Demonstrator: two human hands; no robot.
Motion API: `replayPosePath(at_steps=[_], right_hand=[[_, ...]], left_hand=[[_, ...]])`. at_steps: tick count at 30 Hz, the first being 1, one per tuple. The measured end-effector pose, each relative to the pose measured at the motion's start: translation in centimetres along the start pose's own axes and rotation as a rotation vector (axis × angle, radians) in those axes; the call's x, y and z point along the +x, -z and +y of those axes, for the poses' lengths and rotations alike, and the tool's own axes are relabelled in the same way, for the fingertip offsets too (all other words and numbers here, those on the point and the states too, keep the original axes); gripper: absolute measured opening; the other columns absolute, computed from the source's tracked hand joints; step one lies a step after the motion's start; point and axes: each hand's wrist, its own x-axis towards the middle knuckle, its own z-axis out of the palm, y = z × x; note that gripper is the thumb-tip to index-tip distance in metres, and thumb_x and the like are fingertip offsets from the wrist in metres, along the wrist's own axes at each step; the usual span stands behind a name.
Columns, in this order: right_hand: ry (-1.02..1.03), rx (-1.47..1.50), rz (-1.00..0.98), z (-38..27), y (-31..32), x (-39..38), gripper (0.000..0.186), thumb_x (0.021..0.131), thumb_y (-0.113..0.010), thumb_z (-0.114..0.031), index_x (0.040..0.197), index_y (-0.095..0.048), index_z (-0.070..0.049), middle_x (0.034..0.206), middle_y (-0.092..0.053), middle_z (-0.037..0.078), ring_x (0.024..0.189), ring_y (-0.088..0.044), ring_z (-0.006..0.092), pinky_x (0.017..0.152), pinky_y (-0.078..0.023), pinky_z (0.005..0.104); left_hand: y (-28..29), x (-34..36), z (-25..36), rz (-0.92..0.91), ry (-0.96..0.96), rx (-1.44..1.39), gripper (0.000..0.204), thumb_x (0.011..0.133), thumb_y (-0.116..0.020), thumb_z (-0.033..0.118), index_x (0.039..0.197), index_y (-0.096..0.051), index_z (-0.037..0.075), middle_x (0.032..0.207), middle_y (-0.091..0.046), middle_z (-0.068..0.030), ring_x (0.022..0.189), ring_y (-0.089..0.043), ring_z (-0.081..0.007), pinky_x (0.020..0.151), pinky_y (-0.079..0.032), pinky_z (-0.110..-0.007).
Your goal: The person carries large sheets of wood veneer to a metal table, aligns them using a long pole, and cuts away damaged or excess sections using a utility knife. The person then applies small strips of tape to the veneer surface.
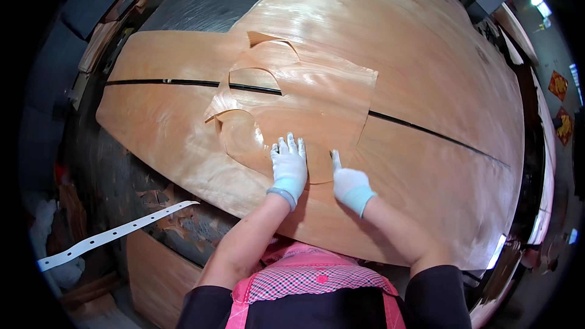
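My left hand (pixel 289 164), in a white glove with a pale blue cuff, lies flat with fingers spread on a patch of thin wood veneer (pixel 317 125). This patch has curled, torn edges on its left side and rests on a large wood veneer sheet (pixel 426 73). To the right, my right hand (pixel 350 181), gloved alike, is closed with the index finger stretched forward along the patch's near right edge. A small dark tip shows beside that fingertip; what the hand grips is mostly hidden.
Long dark gaps (pixel 164 81) split the big sheet left and right of the patch. A white strip with holes (pixel 119 231) sticks out at the lower left, near veneer scraps (pixel 167 207). Another wood sheet (pixel 158 277) stands below. Red-and-gold decorations (pixel 558 85) hang far right.
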Motion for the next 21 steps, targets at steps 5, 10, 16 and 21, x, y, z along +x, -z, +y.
replayPosePath(at_steps=[5,10,16,21], right_hand=[[-0.100,0.179,-0.006,-1.4,-5.3,-6.2,0.082,0.081,-0.050,-0.008,0.149,-0.008,0.010,0.075,-0.068,0.022,0.066,-0.068,0.0347,0.064,-0.054,0.0471],[-0.159,0.430,0.276,1.6,-6.9,-7.1,0.069,0.091,-0.046,-0.015,0.151,-0.015,0.002,0.079,-0.068,0.022,0.066,-0.068,0.0349,0.063,-0.053,0.0453],[-0.041,1.024,0.668,9.2,-2.9,1.6,0.035,0.093,-0.061,-0.021,0.124,-0.051,-0.008,0.066,-0.055,0.003,0.047,-0.049,0.0112,0.043,-0.041,0.0283],[-0.331,1.688,0.264,9.9,2.9,7.8,0.016,0.090,-0.066,-0.021,0.088,-0.055,-0.011,0.064,-0.050,-0.002,0.044,-0.039,0.0056,0.038,-0.032,0.0239]], left_hand=[[-0.8,-0.2,-0.3,0.044,0.028,0.015,0.052,0.095,-0.044,0.017,0.146,-0.037,0.010,0.152,-0.034,-0.0178,0.137,-0.037,-0.0355,0.109,-0.031,-0.048],[-0.5,-0.1,-0.3,0.005,-0.009,0.002,0.056,0.096,-0.044,0.017,0.150,-0.032,0.012,0.155,-0.030,-0.0164,0.139,-0.034,-0.0346,0.112,-0.027,-0.047],[-2.2,-1.1,-1.6,0.289,-0.013,-0.171,0.067,0.084,-0.054,0.013,0.148,-0.035,0.010,0.150,-0.033,-0.0223,0.138,-0.034,-0.0356,0.115,-0.022,-0.047],[-2.5,-1.3,-2.2,0.315,-0.016,-0.171,0.074,0.081,-0.057,0.014,0.149,-0.030,0.007,0.151,-0.029,-0.0254,0.143,-0.023,-0.0359,0.118,-0.011,-0.050]])
